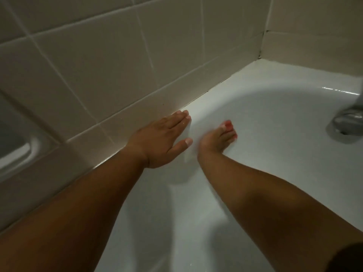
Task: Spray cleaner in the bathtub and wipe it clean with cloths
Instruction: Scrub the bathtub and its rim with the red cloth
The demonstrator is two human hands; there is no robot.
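Wiping is best done with flat, even pressure in overlapping strokes along the rim seam under the tiled wall [117,65], then down the inner slope of the bathtub [275,114]. Left hand [163,140] lies flat on the far rim, fingers straight, with what may be a pale cloth [187,146] under its fingertips; blur leaves that uncertain. Right hand [216,140] sits just beside it on the slope, fingers bunched; cannot tell whether it holds anything.
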